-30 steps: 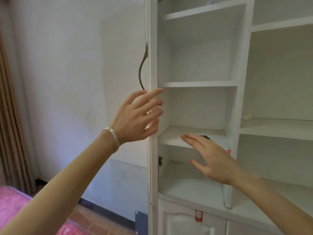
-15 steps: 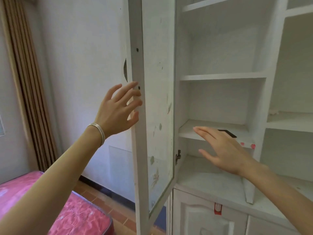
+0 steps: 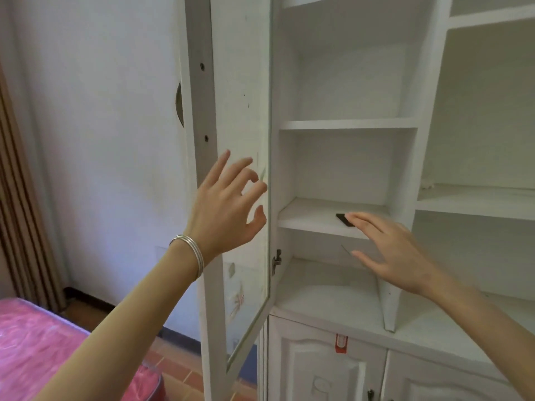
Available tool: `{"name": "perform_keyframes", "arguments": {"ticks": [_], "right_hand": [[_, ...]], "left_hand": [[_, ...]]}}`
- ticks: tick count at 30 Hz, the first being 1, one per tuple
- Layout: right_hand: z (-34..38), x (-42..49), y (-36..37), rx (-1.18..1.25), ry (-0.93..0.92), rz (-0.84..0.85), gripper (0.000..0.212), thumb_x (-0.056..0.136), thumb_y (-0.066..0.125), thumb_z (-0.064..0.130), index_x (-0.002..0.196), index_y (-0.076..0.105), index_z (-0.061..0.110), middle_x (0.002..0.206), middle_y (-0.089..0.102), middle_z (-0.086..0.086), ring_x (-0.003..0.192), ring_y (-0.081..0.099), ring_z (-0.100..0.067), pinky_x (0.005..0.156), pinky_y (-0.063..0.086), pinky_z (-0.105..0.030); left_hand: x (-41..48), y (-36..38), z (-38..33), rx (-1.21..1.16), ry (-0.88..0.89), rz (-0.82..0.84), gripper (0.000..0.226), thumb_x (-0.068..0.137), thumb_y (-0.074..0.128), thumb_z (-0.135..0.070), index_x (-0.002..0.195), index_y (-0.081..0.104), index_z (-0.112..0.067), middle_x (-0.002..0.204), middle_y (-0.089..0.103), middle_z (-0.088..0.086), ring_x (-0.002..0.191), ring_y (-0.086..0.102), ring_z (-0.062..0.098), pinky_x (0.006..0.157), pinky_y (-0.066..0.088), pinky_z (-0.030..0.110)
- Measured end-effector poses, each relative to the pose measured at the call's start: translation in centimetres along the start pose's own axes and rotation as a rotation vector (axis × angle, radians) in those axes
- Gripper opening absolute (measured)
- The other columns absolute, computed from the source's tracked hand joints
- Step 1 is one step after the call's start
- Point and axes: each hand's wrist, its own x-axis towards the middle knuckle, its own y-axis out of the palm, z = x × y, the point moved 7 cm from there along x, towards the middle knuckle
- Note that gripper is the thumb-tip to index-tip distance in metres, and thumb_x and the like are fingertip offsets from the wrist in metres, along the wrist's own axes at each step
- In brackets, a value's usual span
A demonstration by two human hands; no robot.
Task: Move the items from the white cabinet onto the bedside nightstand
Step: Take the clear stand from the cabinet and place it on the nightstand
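Black item (image 3: 344,219) on shelf (image 3: 312,217), touching right hand (image 3: 396,253) fingertips.

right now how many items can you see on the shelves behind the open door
1: a small flat black item on the third shelf, right at the right hand's fingers. That hand may hide more.

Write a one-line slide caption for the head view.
Left hand by the open cabinet door; right hand reaches toward a small black item on the shelf.
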Motion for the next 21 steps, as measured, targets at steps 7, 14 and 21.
{"name": "perform_keyframes", "arguments": {"ticks": [7,14,21], "right_hand": [[-6.2,-1.3,0.7,0.005,0.036,0.001,0.062,0.082,0.044,0.043,0.136,0.041,0.014,0.136,0.047,-0.003,0.121,0.046,-0.018,0.097,0.03,-0.033],[-14.3,-1.4,3.1,-0.01,0.023,0.033,0.058,0.086,0.045,0.041,0.139,0.036,0.018,0.139,0.042,0.002,0.123,0.041,-0.013,0.098,0.031,-0.03],[-16.1,-2.2,10.9,0.208,-0.052,0.144,0.064,0.083,0.038,0.048,0.141,0.031,0.021,0.141,0.036,0.007,0.127,0.026,0.0,0.105,0.018,-0.019]], "left_hand": [[1.8,8.0,-5.4,-0.105,-0.03,0.101,0.028,0.082,0.047,-0.031,0.097,0.063,-0.013,0.098,0.063,0.007,0.113,0.053,0.03,0.11,0.027,0.047],[3.2,16.8,-12.8,-0.218,-0.061,0.158,0.028,0.076,0.055,-0.029,0.099,0.061,-0.015,0.1,0.061,0.006,0.11,0.053,0.028,0.108,0.03,0.044],[-1.2,24.4,-17.4,-0.297,-0.222,0.303,0.034,0.077,0.052,-0.035,0.108,0.059,-0.02,0.109,0.061,0.003,0.109,0.054,0.023,0.106,0.035,0.042]]}}
